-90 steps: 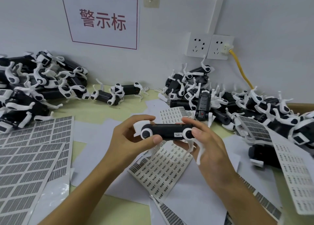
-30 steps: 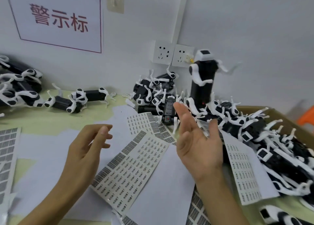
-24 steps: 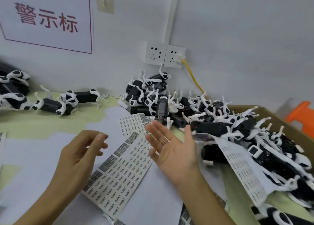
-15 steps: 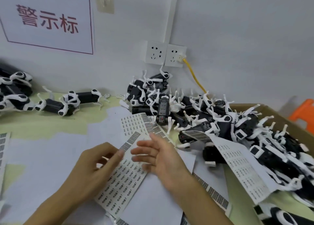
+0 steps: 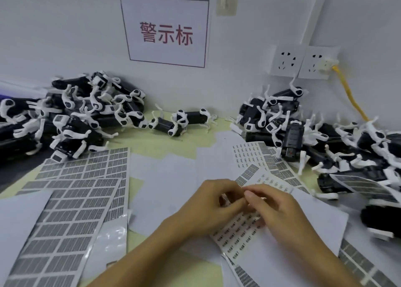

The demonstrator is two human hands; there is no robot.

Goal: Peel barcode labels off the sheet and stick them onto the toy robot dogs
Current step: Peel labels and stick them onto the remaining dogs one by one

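Head view: left hand (image 5: 208, 208) and right hand (image 5: 275, 210) meet over the barcode sheet (image 5: 243, 226) on the bench (image 5: 173, 148), fingers pinched at its labels; actual grip unclear. Toy dogs piled left (image 5: 73, 115) and right (image 5: 314, 135).

Even, soft, fairly bright light, with only faint shadows. A glossy silver backing sheet (image 5: 109, 239) at lower left shows white glare. Wide-angle bending curves the edges; the black-and-white plastic toy dogs (image 5: 377, 219) at far right are smeared, and detail is soft throughout.
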